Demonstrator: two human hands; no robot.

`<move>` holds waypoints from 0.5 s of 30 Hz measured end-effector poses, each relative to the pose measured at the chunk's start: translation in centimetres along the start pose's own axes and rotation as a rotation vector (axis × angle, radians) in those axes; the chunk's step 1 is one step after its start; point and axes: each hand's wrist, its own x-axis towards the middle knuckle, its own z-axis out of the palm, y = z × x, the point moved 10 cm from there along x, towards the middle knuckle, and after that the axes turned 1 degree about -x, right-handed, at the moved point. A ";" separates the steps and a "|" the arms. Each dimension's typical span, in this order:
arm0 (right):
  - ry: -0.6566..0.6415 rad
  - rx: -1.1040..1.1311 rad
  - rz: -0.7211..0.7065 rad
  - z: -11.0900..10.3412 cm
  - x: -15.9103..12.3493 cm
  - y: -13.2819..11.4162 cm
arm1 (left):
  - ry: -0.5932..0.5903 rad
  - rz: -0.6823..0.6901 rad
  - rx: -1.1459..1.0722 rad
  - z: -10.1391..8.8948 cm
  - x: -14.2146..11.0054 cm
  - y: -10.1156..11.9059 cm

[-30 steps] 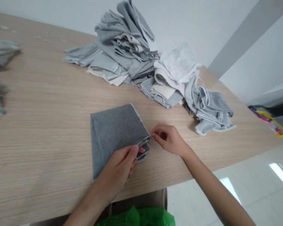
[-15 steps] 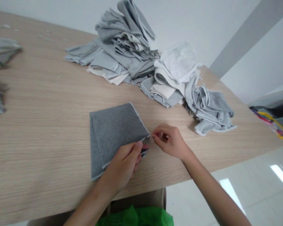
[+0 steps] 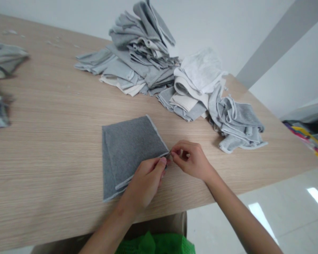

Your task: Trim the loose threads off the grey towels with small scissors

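Left hand (image 3: 147, 178), clamped on small metal tool (image 3: 169, 155), moved closer to right hand (image 3: 190, 159) at cloth (image 3: 132, 143) corner; right still pinched, contents unclear.

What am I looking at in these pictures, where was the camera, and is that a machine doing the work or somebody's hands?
There's no machine at work: these are a person's own bare hands. One camera, worn on the head, looks forward and down. On the wood-look table lies a folded gray cloth. The left hand rests over its near edge and grips a small dark tool, maybe snips, mostly hidden. The right hand pinches at the cloth's right corner; anything in its fingertips is too small to tell. Farther back sits a heap of gray and whitish cloths, and more crumpled fabric shows at the left edge.
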 end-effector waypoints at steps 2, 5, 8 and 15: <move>0.001 0.003 0.017 0.0 0.0 0.1 | 0.010 0.007 -0.021 0.1 0.2 0.0; -0.006 0.010 0.033 0.0 -0.1 0.2 | 0.019 0.001 -0.058 0.1 0.3 -0.1; -0.013 0.007 0.042 0.2 -0.2 0.4 | 0.024 -0.017 -0.095 0.2 0.2 -0.2; -0.012 -0.002 0.046 0.2 -0.2 0.6 | 0.028 -0.032 -0.161 0.2 0.1 -0.1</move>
